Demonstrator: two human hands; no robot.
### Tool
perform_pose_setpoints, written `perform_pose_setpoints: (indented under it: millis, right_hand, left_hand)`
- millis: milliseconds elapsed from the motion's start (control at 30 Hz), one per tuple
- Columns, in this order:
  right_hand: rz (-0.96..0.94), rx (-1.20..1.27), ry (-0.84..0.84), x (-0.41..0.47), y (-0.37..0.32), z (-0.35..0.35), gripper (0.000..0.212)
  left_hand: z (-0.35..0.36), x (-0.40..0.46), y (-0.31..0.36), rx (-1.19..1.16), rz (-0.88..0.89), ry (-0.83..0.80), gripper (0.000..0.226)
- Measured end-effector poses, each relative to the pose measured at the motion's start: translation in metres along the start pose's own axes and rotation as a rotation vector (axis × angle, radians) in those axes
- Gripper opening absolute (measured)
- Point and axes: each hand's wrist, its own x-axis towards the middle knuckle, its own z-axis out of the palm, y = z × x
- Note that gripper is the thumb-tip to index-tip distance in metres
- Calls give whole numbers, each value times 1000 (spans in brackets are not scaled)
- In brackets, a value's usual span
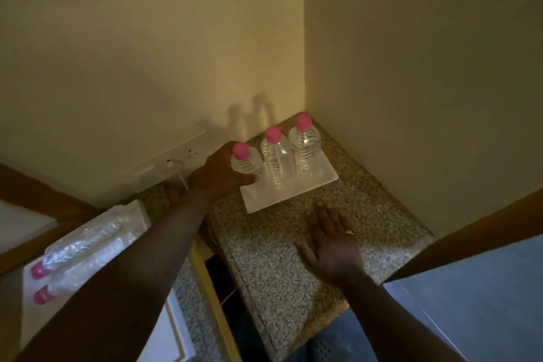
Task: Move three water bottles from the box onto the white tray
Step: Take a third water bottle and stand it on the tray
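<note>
My left hand (219, 175) fingers wrap the third bottle (245, 166) below its shoulder; thin, slippery plastic, so I squeeze lightly. My right hand (330, 239) lies open.

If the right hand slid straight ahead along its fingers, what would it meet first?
Probably the white tray: the right hand lies open on the granite counter, fingers pointing toward the tray's near edge, with only bare counter between. Depth is hard to judge.

The scene is dimly and warmly lit, bottle shadows (252, 114) are cast onto the wall (147, 53), and wide-angle bending and softness are seen at the edges.
</note>
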Motion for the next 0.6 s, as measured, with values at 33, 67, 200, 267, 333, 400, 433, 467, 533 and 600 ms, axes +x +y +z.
perform_pose_setpoints:
  millis: [33, 67, 200, 267, 333, 400, 433, 467, 533, 600]
  right_hand:
    - [-2, -3, 5, 0, 1, 1, 81]
    - [-4, -4, 8, 1, 1, 1, 80]
    - [-9, -15, 17, 0, 0, 1, 79]
    - [0, -17, 6, 0, -1, 1, 79]
    - [0, -26, 8, 0, -1, 1, 79]
    - [8, -33, 3, 1, 0, 0, 79]
    - [8, -34, 4, 2, 0, -2, 79]
    - [8, -37, 1, 2, -1, -2, 79]
    - [10, -46, -5, 0, -2, -3, 78]
    - [16, -42, -17, 0, -3, -4, 79]
  left_hand:
    - [3, 3, -1, -1, 5, -7, 62]
    - [5, 6, -2, -12, 8, -10, 63]
    - [5, 13, -4, -51, -2, -48, 68]
    - [5, 14, -4, -59, -1, -61, 70]
    - [5, 14, -5, -64, 1, -67, 72]
    - [8, 14, -4, -65, 11, -67, 72]
    - [8, 14, -3, -70, 15, -64, 72]
    - [8, 11, -3, -81, 10, -65, 74]
    - [9, 5, -4, -112, 2, -66, 79]
    - [7, -4, -3, -102, -6, -62, 83]
